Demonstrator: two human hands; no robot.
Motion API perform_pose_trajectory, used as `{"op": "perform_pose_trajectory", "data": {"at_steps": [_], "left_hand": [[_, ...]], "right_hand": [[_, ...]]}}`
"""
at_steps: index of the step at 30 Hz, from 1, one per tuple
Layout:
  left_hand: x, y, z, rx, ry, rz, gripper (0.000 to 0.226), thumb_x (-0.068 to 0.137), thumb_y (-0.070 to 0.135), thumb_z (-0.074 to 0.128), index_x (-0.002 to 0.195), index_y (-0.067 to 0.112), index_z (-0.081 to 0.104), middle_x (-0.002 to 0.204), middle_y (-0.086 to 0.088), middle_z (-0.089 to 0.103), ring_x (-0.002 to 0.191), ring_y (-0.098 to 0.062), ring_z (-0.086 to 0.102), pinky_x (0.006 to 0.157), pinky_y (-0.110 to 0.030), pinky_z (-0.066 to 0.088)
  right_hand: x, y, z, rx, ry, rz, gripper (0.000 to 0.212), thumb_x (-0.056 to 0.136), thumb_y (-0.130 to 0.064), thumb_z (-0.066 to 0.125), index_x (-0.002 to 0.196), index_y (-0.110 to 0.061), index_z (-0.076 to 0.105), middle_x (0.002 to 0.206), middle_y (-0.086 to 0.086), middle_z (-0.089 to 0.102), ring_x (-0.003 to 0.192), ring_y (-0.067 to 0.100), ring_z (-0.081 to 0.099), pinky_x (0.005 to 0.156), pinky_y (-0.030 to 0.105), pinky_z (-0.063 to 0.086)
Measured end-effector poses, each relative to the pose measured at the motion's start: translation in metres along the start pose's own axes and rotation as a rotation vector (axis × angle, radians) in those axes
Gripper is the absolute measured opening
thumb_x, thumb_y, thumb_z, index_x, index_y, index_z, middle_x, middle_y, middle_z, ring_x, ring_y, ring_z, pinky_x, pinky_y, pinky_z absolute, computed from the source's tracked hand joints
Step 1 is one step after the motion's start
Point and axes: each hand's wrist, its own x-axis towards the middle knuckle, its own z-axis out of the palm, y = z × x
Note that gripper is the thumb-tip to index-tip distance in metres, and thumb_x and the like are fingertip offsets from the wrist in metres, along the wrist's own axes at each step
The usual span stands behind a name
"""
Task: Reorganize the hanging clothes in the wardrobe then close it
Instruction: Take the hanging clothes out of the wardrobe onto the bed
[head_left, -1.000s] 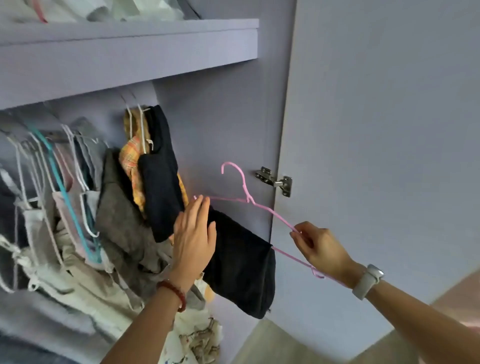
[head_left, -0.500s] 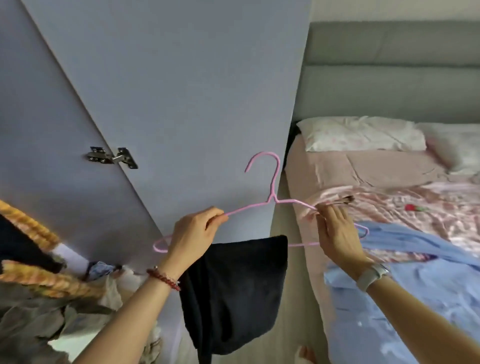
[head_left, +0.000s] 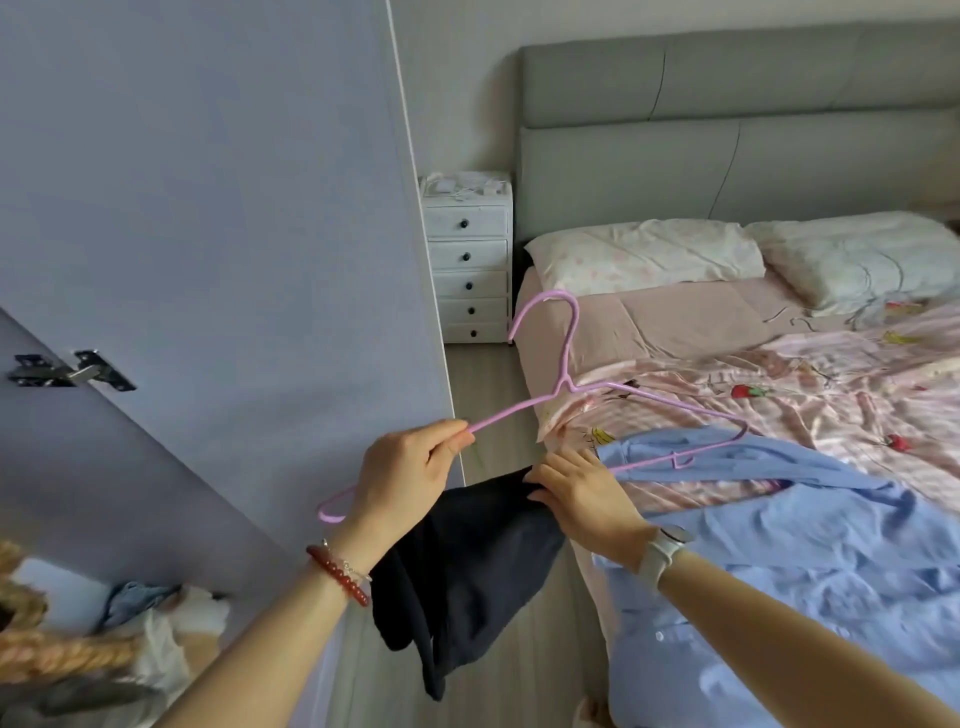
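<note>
Holding item one: pink wire hanger (head_left: 566, 387), its left shoulder pinched in my left hand (head_left: 402, 475), level over the gap between wardrobe door (head_left: 208, 208) and bed (head_left: 779, 364). Item two: dark garment (head_left: 467, 566), draped over the lower bar, bunched in the curled fingers of my right hand (head_left: 582, 493).

Risks, as I judge them: garment sliding off the thin bar to the floor (head_left: 493, 374) if I tug unevenly; hanger tipping on its one-sided grip.

Surroundings: blue shirt (head_left: 779, 561) spread on the bed, just under the hanger's right end and liable to snag; white drawer unit (head_left: 470, 260); open door crowding the left.
</note>
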Motion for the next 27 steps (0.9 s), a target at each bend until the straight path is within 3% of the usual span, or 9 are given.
{"op": "perform_pose_trajectory", "data": {"at_steps": [4, 8, 12, 14, 17, 19, 21, 23, 27], "left_hand": [[0.013, 0.004, 0.001, 0.177, 0.042, 0.093, 0.016, 0.079, 0.024, 0.061, 0.083, 0.016, 0.075, 0.045, 0.011, 0.049, 0.038, -0.006, 0.035, 0.04, -0.004, 0.017], [0.023, 0.001, 0.004, 0.245, 0.081, 0.112, 0.024, 0.082, 0.03, 0.055, 0.085, 0.017, 0.075, 0.054, 0.004, 0.064, 0.035, -0.013, 0.047, 0.039, -0.012, 0.027], [0.041, 0.009, 0.009, 0.071, 0.18, 0.057, 0.018, 0.081, 0.02, 0.066, 0.092, 0.009, 0.074, 0.054, 0.003, 0.062, 0.037, 0.001, 0.031, 0.039, -0.004, 0.02], [0.047, 0.019, 0.024, 0.08, 0.13, 0.12, 0.024, 0.082, 0.029, 0.06, 0.089, 0.012, 0.075, 0.053, 0.005, 0.063, 0.038, -0.002, 0.034, 0.039, -0.006, 0.024], [0.055, 0.031, 0.059, 0.065, 0.102, 0.172, 0.016, 0.076, 0.021, 0.065, 0.084, 0.012, 0.076, 0.055, 0.003, 0.066, 0.058, 0.001, 0.043, 0.049, -0.001, 0.029], [0.065, 0.039, 0.08, 0.049, 0.121, 0.206, 0.017, 0.075, 0.022, 0.066, 0.083, 0.01, 0.076, 0.055, 0.0, 0.066, 0.068, -0.007, 0.049, 0.053, 0.0, 0.028], [0.081, 0.048, 0.098, 0.049, 0.128, 0.248, 0.023, 0.078, 0.027, 0.062, 0.082, 0.009, 0.075, 0.054, 0.001, 0.065, 0.064, -0.01, 0.05, 0.052, -0.001, 0.03], [0.102, 0.058, 0.117, 0.065, 0.121, 0.26, 0.03, 0.082, 0.033, 0.053, 0.08, 0.012, 0.074, 0.055, 0.007, 0.062, 0.05, -0.005, 0.045, 0.049, -0.009, 0.033], [0.144, 0.075, 0.165, 0.043, 0.14, 0.176, 0.036, 0.085, 0.037, 0.044, 0.079, 0.011, 0.07, 0.065, 0.006, 0.059, 0.068, -0.008, 0.04, 0.066, -0.025, 0.025]], "right_hand": [[0.005, 0.005, -0.023, 0.182, 0.192, 0.014, 0.042, 0.098, -0.032, 0.032, 0.084, -0.012, 0.066, 0.079, 0.001, 0.063, 0.073, 0.019, 0.051, 0.067, 0.033, 0.041], [0.006, 0.036, -0.061, 0.081, 0.431, 0.074, 0.037, 0.097, -0.025, 0.037, 0.085, -0.009, 0.068, 0.083, 0.003, 0.066, 0.079, 0.021, 0.051, 0.07, 0.036, 0.039], [-0.022, 0.07, -0.064, -0.095, 0.379, 0.165, 0.027, 0.088, -0.024, 0.045, 0.109, -0.019, 0.061, 0.106, 0.003, 0.061, 0.095, 0.025, 0.053, 0.08, 0.04, 0.037], [-0.028, 0.083, -0.069, -0.076, 0.383, 0.248, 0.034, 0.088, -0.029, 0.045, 0.121, -0.021, 0.05, 0.118, 0.003, 0.052, 0.103, 0.025, 0.049, 0.085, 0.04, 0.036], [-0.022, 0.11, -0.085, -0.103, 0.322, 0.311, 0.048, 0.089, -0.04, 0.042, 0.13, -0.015, 0.042, 0.128, 0.007, 0.049, 0.116, 0.025, 0.043, 0.095, 0.04, 0.031], [-0.021, 0.133, -0.094, -0.075, 0.177, 0.306, 0.051, 0.092, -0.048, 0.035, 0.126, -0.012, 0.048, 0.116, 0.008, 0.059, 0.108, 0.026, 0.053, 0.091, 0.039, 0.038], [-0.025, 0.153, -0.103, 0.038, 0.126, 0.287, 0.047, 0.092, -0.047, 0.034, 0.105, -0.009, 0.059, 0.085, 0.006, 0.067, 0.077, 0.027, 0.063, 0.067, 0.028, 0.044], [-0.028, 0.174, -0.113, 0.057, 0.195, 0.247, 0.037, 0.095, -0.041, 0.036, 0.09, -0.011, 0.057, 0.068, 0.003, 0.06, 0.059, 0.019, 0.054, 0.052, 0.019, 0.03], [-0.032, 0.206, -0.122, 0.155, 0.346, 0.251, 0.036, 0.097, -0.036, 0.037, 0.094, -0.01, 0.061, 0.069, 0.001, 0.061, 0.064, 0.011, 0.046, 0.055, 0.014, 0.03]]}}
